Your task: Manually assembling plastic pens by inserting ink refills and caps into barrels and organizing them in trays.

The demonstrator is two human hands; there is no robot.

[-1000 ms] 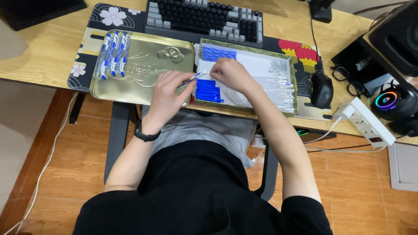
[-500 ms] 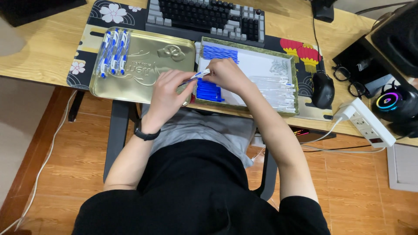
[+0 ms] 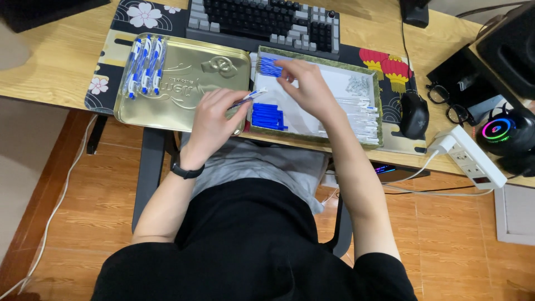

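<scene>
**Pen assembly at the desk: left hand holding a barrel, right hand at the blue caps**

Head view. We are looking straight down on a wooden desk (image 3: 50,61) with a patterned mat along its near edge. On the mat we are seeing a gold tin lid (image 3: 184,92) toward the left and an open tray (image 3: 377,106) just to its right, the two touching or nearly so. Finished blue-and-white pens (image 3: 144,66) are lying in a row at the lid's far-left corner, long axes running near to far.

The left hand (image 3: 214,120) is resting over the lid's near-right corner, fingers closed on a pen barrel (image 3: 249,98). The barrel's long axis is pointing up and to the right, tip reaching over the tray's left rim.

The right hand (image 3: 309,89) is hovering over the tray's far-left corner, fingers pinched narrow at a cluster of blue caps (image 3: 270,67); we cannot tell whether it is gripping one. A second batch of blue parts (image 3: 267,116) is lying near the tray's near-left corner, directly below the barrel tip. Clear parts (image 3: 356,114) are filling the tray's right side.

The caps lie just beyond and right of the barrel tip; the right hand is the nearer one.
</scene>
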